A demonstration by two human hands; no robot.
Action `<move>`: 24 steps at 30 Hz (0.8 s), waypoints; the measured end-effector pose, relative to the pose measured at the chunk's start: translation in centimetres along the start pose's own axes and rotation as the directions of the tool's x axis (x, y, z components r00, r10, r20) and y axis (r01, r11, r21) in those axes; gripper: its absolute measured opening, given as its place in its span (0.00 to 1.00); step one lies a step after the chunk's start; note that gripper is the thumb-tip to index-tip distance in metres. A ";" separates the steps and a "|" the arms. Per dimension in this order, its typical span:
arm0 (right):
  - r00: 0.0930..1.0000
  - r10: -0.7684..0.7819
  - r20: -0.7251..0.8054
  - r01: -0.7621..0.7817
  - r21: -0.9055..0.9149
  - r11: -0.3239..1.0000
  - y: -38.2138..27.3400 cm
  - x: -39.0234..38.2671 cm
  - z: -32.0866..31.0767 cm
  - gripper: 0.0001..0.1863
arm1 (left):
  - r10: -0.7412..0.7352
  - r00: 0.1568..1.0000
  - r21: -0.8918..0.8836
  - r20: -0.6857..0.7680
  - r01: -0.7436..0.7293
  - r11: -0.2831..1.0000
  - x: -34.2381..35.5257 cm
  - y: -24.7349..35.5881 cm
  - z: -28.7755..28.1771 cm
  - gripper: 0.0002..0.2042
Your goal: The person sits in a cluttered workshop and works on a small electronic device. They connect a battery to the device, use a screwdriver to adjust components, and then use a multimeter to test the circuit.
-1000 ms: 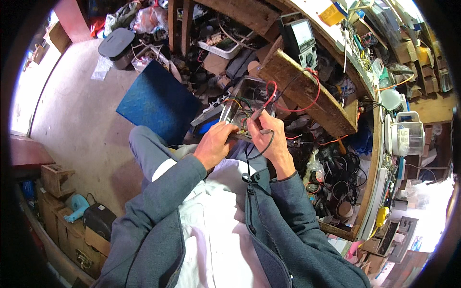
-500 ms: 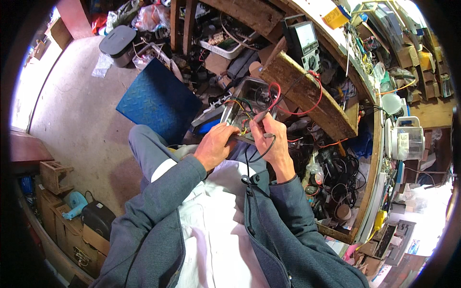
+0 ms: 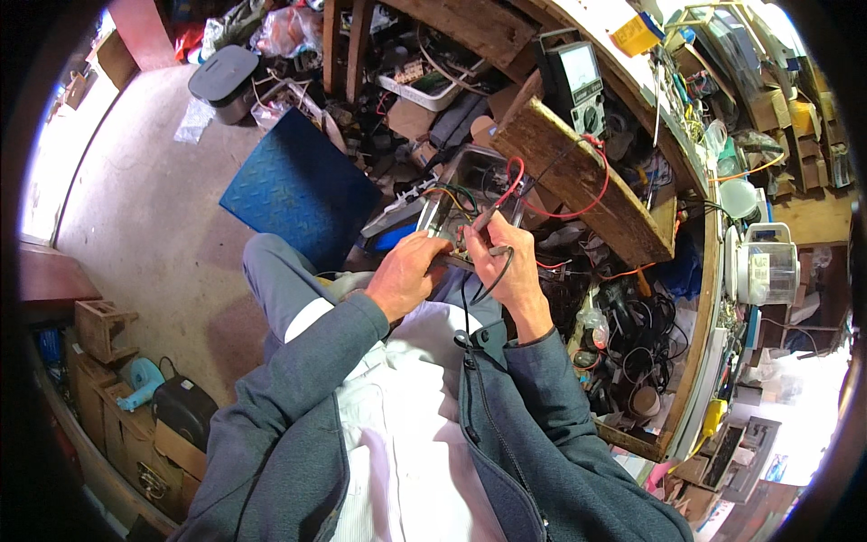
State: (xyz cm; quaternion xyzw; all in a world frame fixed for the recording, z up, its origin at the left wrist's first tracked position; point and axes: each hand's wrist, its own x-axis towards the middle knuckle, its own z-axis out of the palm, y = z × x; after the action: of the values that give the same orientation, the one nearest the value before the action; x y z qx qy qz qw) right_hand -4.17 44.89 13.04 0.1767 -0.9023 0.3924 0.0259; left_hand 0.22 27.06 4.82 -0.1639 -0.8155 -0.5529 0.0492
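Observation:
My right hand (image 3: 510,275) is closed round the test probes (image 3: 485,218) of a meter, their tips pointing down into an open metal-walled case (image 3: 434,215) in front of my lap. Red (image 3: 604,177) and black leads trail from the probes; a black lead (image 3: 490,291) loops below that hand. My left hand (image 3: 404,278) grips the near edge of the case, fingers bent over it. Several coloured wires (image 3: 459,196) show inside the case. Exactly where the probe tips touch is hidden by my fingers. An analog multimeter (image 3: 578,81) leans on a wooden ledge ahead on the right.
A wooden plank (image 3: 587,181) juts out just right of the case. Tangled black cables (image 3: 637,334) fill the space by my right forearm. A blue textured sheet (image 3: 301,190) lies ahead on the left, near a dark lidded bin (image 3: 223,77). The workbench edge (image 3: 691,397) curves along the right.
My right hand has shifted slightly left and down with the probes, its fingers nearer my left hand. The left hand stays at the case edge.

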 end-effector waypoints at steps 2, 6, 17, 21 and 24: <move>1.000 -0.010 0.004 0.010 0.014 1.000 0.0 0.0 -0.1 0.11 | -0.007 1.000 0.006 0.011 0.007 1.000 0.0 0.1 -0.1 0.18; 0.999 -0.049 0.005 0.049 0.009 0.999 0.1 0.0 -0.2 0.10 | 0.007 1.000 0.004 0.011 -0.007 1.000 0.1 0.1 0.0 0.17; 0.995 -0.096 0.003 0.096 0.015 0.995 0.5 0.4 -0.3 0.08 | -0.004 1.000 0.116 -0.018 0.006 0.993 -0.2 -0.9 0.9 0.16; 0.996 -0.085 -0.014 0.085 0.015 0.996 0.2 0.1 -0.5 0.08 | 0.026 1.000 0.149 0.017 -0.028 0.988 0.2 -0.7 0.8 0.16; 0.996 -0.069 -0.054 0.067 -0.040 0.997 1.1 -0.4 0.0 0.10 | 0.035 0.999 0.134 0.008 -0.036 0.990 0.1 -0.6 0.7 0.14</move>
State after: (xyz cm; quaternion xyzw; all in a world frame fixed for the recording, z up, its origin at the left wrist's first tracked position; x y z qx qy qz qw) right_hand -4.18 45.67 12.18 0.1959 -0.9019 0.3788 0.0678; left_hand -0.04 27.51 4.07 -0.1762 -0.8480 -0.4952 0.0676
